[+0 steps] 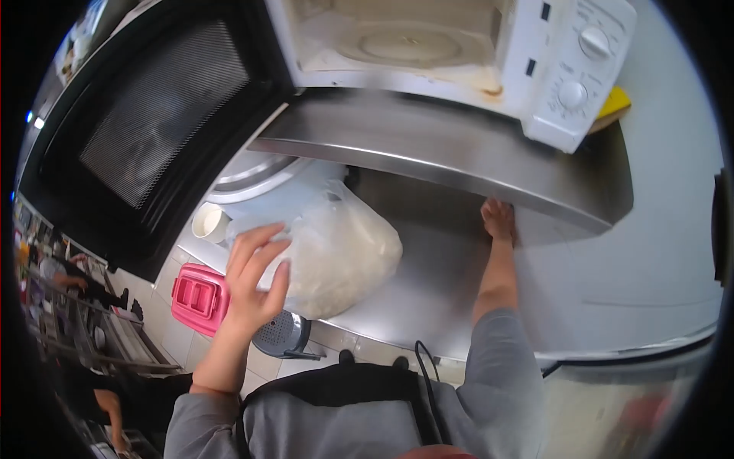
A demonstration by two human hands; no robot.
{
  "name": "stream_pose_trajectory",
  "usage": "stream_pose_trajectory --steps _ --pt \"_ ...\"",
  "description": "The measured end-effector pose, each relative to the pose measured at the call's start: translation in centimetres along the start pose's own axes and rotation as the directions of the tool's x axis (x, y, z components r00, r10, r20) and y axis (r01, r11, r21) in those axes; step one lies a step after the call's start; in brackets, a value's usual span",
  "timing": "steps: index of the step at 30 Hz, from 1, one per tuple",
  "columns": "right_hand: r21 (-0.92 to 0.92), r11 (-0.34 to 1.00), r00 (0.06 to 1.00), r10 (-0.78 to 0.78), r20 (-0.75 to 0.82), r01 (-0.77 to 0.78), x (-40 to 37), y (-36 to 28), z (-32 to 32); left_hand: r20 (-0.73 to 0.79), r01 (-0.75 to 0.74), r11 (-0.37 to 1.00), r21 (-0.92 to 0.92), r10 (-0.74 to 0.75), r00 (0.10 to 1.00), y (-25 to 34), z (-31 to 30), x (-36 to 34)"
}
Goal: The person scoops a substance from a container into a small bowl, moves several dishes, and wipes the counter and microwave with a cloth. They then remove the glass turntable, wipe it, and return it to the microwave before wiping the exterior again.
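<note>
My left hand [256, 279] is raised with its fingers spread and holds nothing. It overlaps the left side of a clear plastic bag [340, 252] full of something pale, which sits on the steel counter [440, 287]. Under the front edge of a raised steel shelf [428, 141], my right hand [498, 218] is closed, its fingers curled; what they hold, if anything, I cannot make out. On that shelf stands a white microwave [413, 73] with its black door [164, 115] swung wide to the left. A round glass plate [409, 44] lies inside.
A white cup [209, 222] and a round lidded container [256, 180] stand left of the bag. Below are a pink-lidded bin [200, 298] and a grey stool [281, 334]. Something yellow [614, 103] lies behind the microwave. Another person [111, 402] is at lower left.
</note>
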State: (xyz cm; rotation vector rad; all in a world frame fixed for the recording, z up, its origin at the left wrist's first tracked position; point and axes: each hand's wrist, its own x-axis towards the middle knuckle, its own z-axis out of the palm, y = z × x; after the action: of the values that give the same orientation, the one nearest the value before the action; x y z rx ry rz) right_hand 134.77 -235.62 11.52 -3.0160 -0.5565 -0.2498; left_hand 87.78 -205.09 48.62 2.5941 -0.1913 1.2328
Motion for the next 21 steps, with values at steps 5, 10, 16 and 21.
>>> stream_pose_trajectory --steps 5,10,16,21 --pt "0.254 0.960 0.971 0.167 -0.173 -0.120 -7.2 -4.6 -4.7 -0.139 0.099 0.946 -0.310 -0.148 0.979 -3.8 3.7 6.4" --pt "0.156 0.974 0.944 0.202 -0.260 -0.166 -18.2 -10.1 -5.9 -0.201 0.128 0.977 -0.168 -0.161 0.966 -7.1 7.7 18.5" --pt "0.066 0.996 0.942 0.076 -0.327 -0.057 -32.0 -15.3 -9.2 0.379 0.579 0.813 0.058 -0.554 0.741 -12.3 10.1 29.0" --pt "0.373 0.922 0.976 -0.021 -0.216 0.102 -39.1 -14.0 -9.3 0.317 0.826 0.437 -0.356 -0.775 0.547 -15.2 15.1 31.0"
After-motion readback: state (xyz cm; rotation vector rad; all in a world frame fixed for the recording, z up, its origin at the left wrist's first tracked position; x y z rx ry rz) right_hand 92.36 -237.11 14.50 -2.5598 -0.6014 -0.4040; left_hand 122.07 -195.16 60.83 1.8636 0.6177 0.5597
